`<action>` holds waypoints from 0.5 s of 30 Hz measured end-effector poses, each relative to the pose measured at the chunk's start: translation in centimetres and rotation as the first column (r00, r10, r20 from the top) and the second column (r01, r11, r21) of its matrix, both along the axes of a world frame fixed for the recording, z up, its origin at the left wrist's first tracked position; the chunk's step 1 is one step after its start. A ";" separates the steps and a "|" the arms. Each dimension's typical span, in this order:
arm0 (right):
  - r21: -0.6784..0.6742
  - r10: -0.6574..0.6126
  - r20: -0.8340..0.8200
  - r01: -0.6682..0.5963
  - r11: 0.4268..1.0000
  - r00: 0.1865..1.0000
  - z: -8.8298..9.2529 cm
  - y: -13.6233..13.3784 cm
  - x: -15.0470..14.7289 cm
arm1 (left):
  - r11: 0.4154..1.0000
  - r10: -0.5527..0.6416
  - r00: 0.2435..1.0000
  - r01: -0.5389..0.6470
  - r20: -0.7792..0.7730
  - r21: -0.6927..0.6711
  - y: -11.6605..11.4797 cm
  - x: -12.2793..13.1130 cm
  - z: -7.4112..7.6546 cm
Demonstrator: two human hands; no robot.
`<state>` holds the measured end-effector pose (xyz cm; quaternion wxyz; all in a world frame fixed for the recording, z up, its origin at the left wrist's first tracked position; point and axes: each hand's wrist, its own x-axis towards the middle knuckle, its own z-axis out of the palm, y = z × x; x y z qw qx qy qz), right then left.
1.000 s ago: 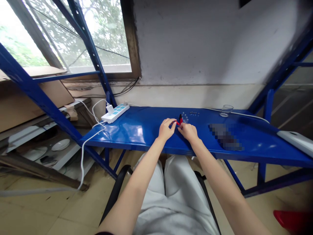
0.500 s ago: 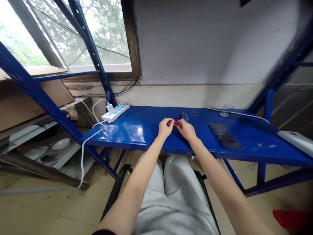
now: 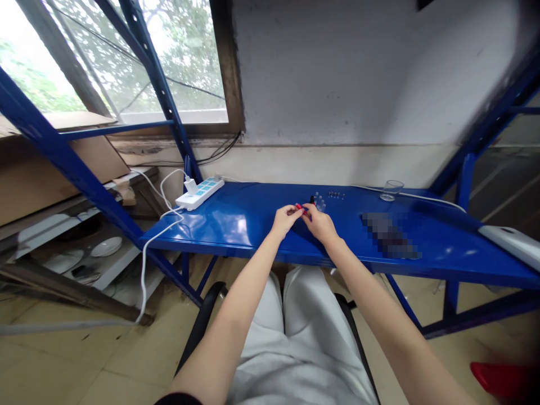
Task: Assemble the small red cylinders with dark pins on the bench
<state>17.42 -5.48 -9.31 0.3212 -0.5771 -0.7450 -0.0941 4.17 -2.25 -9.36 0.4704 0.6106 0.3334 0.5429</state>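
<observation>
A small red piece (image 3: 299, 207) sits between my two hands above the blue table; its exact kind is too small to make out. My left hand (image 3: 285, 218) pinches it from the left. The fingers of my right hand (image 3: 319, 221) are closed on its right end, so both hands meet on the piece. Just behind my right hand lie several small clear pieces (image 3: 320, 202) and a small black piece (image 3: 312, 199). Farther back, several tiny dark bits (image 3: 336, 194) form a short row.
The blue table (image 3: 236, 225) runs along the wall. A white power strip (image 3: 199, 193) with a plugged-in adapter stands at its left end. A clear glass (image 3: 391, 190) is at the back right, near a blurred-out dark object (image 3: 388, 235). A white device (image 3: 512, 244) lies far right.
The red piece has tilted and shifted slightly left between my fingers. My left hand has turned a little, and my right fingers have moved in closer over the piece.
</observation>
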 end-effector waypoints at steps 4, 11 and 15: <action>-0.023 -0.004 0.034 0.005 1.000 0.999 0.1 -0.1 0.0 | 0.998 -0.047 0.997 0.044 -0.069 -0.042 -0.1 0.1 0.1; -0.037 0.003 0.071 -0.001 0.999 0.997 0.0 0.0 0.1 | 0.999 -0.047 0.983 0.045 -0.175 -0.017 0.0 0.0 0.3; -0.045 0.037 0.064 -0.034 0.998 0.997 0.1 0.0 -0.1 | 1.000 -0.005 0.957 0.011 -0.288 0.022 1.2 -1.0 0.7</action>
